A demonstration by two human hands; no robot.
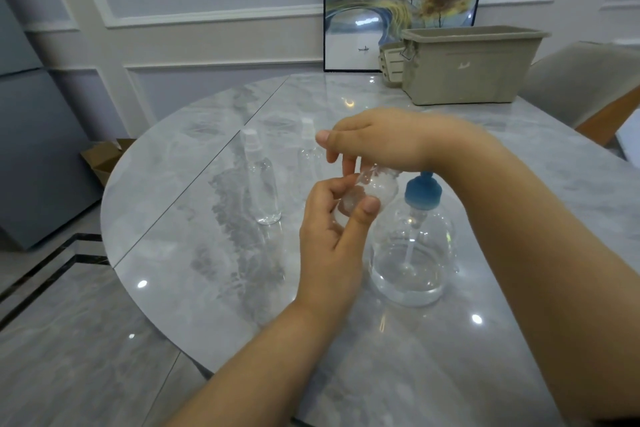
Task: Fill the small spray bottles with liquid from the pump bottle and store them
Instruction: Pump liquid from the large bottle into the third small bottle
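Note:
My left hand [336, 232] grips a small clear spray bottle [375, 189] tilted above the table, thumb and fingers curled round its body. My right hand [377, 144] comes down from above and pinches the bottle's top end; the cap is hidden under the fingers. Just right of the hands stands the round clear pump bottle [410, 253] with a blue pump top [422, 192], liquid low in its base. Two more small spray bottles stand upright: one [263, 184] to the left, another [308, 152] behind my hands, partly hidden.
A beige plastic bin [471, 66] with a smaller basket [391, 61] beside it stands at the far right of the round marble table [194, 253]. A framed painting [398, 0] leans on the wall. A chair [588, 80] is at the right, a cardboard box [104, 159] on the floor left.

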